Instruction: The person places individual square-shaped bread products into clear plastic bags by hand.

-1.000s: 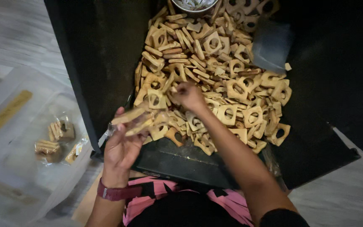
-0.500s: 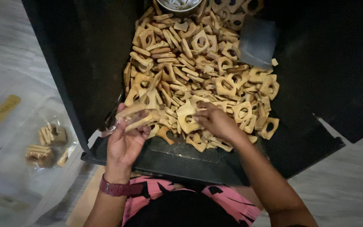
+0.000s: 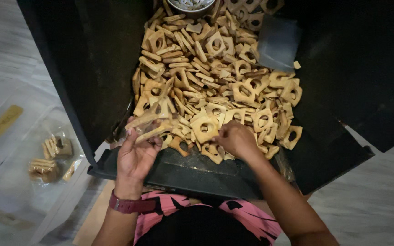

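Note:
A big heap of tan, biscuit-like pieces [image 3: 215, 77], many square with a hole in the middle, lies on a black sheet [image 3: 188, 171]. My left hand [image 3: 135, 155] holds a clear plastic bag with several long tan pieces [image 3: 149, 125] at the heap's near left edge. My right hand [image 3: 235, 139] rests on the heap's near edge, fingers curled on a square holed piece [image 3: 204, 129]. A dark red band sits on my left wrist.
A clear plastic tub [image 3: 19, 155] on the left holds small filled bags of the pieces [image 3: 51, 157]. A round metal bowl [image 3: 190, 5] stands at the far end of the heap. A grey flat sheet [image 3: 277, 43] lies at the right. Pale floor surrounds the black sheet.
My right hand has moved right across the heap and then back toward the near edge, onto a square piece. The left hand has kept the bag in the same place.

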